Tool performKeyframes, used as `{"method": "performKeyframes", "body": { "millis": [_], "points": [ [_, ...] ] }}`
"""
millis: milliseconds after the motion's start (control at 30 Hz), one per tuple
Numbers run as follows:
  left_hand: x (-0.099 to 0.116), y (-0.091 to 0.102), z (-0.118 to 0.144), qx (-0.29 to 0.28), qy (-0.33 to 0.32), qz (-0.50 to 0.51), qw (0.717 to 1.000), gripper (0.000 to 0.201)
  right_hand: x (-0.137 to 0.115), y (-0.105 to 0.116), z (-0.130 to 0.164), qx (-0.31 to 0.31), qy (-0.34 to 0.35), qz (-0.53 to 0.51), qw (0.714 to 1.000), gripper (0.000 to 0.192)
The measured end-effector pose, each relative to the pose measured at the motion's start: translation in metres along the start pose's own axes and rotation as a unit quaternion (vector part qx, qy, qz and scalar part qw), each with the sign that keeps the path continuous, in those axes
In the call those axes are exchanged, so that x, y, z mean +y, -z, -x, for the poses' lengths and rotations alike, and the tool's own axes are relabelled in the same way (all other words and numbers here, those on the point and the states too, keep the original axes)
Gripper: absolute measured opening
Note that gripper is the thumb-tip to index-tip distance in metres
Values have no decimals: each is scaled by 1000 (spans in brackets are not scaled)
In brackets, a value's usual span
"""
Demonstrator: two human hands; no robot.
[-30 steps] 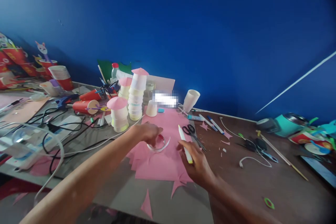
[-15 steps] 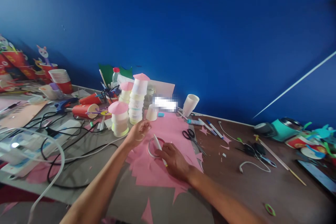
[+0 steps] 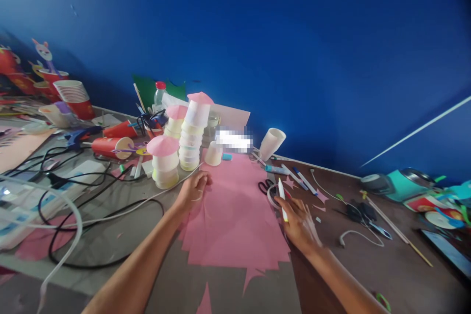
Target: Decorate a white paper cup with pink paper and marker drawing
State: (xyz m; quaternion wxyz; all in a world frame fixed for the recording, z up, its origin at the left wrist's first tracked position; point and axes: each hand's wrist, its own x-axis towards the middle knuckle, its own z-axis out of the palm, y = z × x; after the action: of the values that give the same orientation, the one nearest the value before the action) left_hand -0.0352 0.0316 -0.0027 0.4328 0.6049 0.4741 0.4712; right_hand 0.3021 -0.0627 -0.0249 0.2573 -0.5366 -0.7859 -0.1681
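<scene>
My right hand (image 3: pixel 300 223) is closed around a white marker (image 3: pixel 282 196) with a yellow end, its tip pointing up and away. The same fingers hold a thin pale ring (image 3: pixel 270 200), seen in part, just beyond the paper's right edge. My left hand (image 3: pixel 193 190) is at the left edge of a stack of pink paper (image 3: pixel 235 216), fingers curled together and closed on that edge; the fingertips are partly blurred. Behind the ring lie black-handled scissors (image 3: pixel 262 187), largely covered by it and my right hand.
Paper-cup towers with pink cone roofs (image 3: pixel 162 146) stand to the left. A white cup (image 3: pixel 272 143) stands at the back. Capped markers (image 3: pixel 305 181) and pink scraps (image 3: pixel 322 197) lie right. Black cables (image 3: pixel 110 265) and a power strip (image 3: pixel 79 181) crowd the left side.
My right hand has moved right with the marker and ring, from the middle of the pink paper to beyond its right edge. My left hand has drawn slightly nearer, at the paper's left edge.
</scene>
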Motion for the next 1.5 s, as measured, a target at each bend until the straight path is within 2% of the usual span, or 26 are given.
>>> {"method": "performKeyframes", "body": {
  "millis": [100,200,367,567,767,867,1000,1233,1333,1500],
  "points": [
    [-4,-1,1,-2,10,14,1000,26,-6,-4,-3,6,-20,-9,1000,38],
    [-8,-2,1,2,27,37,999,30,-26,-5,-16,19,-29,-80,996,40],
    [-5,-2,1,25,65,76,995,41,-55,-19,-39,-25,-18,-138,990,45],
    [-3,4,3,66,109,112,986,38,-62,-41,-34,-87,-32,-128,987,57],
    [8,6,6,91,171,195,961,48,-64,-39,-24,-144,-46,-151,977,64],
    [17,6,7,113,190,231,948,42,-66,-34,-25,-136,-48,-151,978,61],
    [22,9,6,136,227,314,912,31,-68,-25,-30,-103,-35,-169,980,57],
    [26,9,7,67,273,361,889,21,-61,-11,-37,-27,-46,-188,981,48],
    [29,5,9,12,299,352,887,34,-58,-3,-40,6,-31,-170,985,43],
    [28,5,13,-59,274,325,903,51,-58,12,-48,38,-5,-153,987,42]
  ]
}}
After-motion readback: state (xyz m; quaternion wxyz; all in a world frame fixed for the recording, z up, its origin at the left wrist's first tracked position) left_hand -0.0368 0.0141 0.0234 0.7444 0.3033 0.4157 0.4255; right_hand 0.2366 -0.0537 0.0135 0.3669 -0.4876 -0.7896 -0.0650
